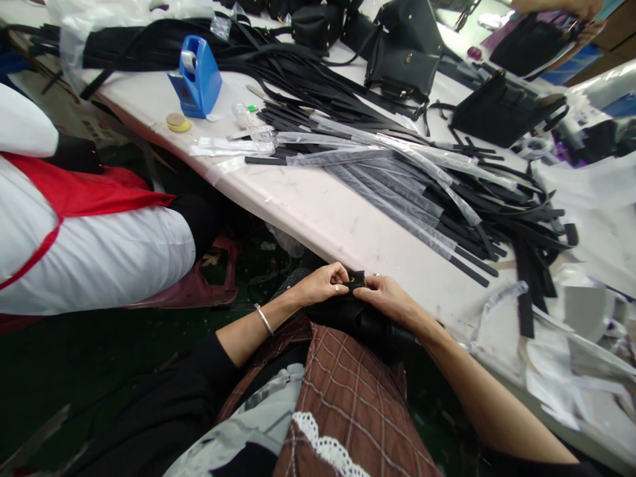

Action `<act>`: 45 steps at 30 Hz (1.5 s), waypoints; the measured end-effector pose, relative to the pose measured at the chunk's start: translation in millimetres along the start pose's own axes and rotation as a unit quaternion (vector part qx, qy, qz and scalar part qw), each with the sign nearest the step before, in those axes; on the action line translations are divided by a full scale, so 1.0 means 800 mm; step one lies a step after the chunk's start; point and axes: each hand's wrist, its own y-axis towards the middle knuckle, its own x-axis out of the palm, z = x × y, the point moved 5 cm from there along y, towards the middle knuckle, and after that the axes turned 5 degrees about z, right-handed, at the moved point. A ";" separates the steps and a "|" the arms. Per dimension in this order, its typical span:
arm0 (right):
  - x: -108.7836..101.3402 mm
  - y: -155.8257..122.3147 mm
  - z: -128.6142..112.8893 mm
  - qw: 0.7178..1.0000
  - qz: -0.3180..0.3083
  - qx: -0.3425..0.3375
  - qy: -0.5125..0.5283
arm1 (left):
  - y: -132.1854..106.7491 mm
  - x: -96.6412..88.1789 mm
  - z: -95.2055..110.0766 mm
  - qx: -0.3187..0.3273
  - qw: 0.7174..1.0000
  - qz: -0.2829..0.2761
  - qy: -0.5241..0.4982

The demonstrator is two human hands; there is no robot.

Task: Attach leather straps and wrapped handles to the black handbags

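Note:
A black bag-like leather piece (365, 324) rests on my lap, against the table's front edge. My left hand (324, 285) is closed in a pinch on its upper edge, by a small gold-coloured fitting. Just to the right, my right hand (385, 296) grips the same edge between thumb and fingers. The fingers cover much of the fitting, and the lower part of the black piece lies in shadow.
Black straps (308, 86), some in clear plastic sleeves (392, 192), cover much of the white table (298, 205). A blue tape dispenser (206, 83) stands at the left. Black handbags (405, 66) sit farther back. A co-worker in a red apron (94, 189) sits at left.

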 end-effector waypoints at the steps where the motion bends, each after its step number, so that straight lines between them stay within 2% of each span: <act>1: 0.000 -0.001 -0.001 1.000 -0.002 0.002 -0.003 | -0.002 0.000 0.001 0.003 1.000 0.008 0.007; 5: -0.002 -0.008 -0.008 1.000 0.009 -0.011 -0.027 | -0.007 0.001 0.008 -0.002 0.998 0.048 0.033; 10: -0.001 -0.009 -0.014 0.995 0.067 -0.025 -0.072 | -0.009 0.003 0.011 0.009 0.993 0.085 0.075; 15: 0.003 -0.007 -0.016 0.983 0.126 -0.047 -0.127 | -0.011 0.008 0.003 0.014 0.990 0.111 0.081; 22: 0.004 -0.004 -0.014 0.975 0.139 -0.066 -0.159 | -0.002 0.000 0.006 0.048 0.982 0.103 0.149; 24: 0.006 -0.003 -0.013 0.976 0.138 -0.073 -0.153 | 0.001 -0.003 0.010 0.066 0.982 0.089 0.151; 27: 0.010 0.000 -0.014 0.974 0.143 -0.091 -0.151 | 0.003 -0.003 0.015 0.087 0.985 0.030 0.147; 33: 0.013 0.000 -0.016 0.972 0.140 -0.117 -0.145 | 0.005 0.000 0.010 0.048 0.994 -0.087 0.055; 38: 0.011 -0.003 -0.009 0.973 0.148 -0.109 -0.140 | 0.014 0.004 0.009 0.084 0.991 -0.087 0.054; 45: 0.010 -0.001 0.001 0.994 0.081 -0.070 -0.031 | 0.016 0.006 0.006 0.029 0.992 -0.104 0.066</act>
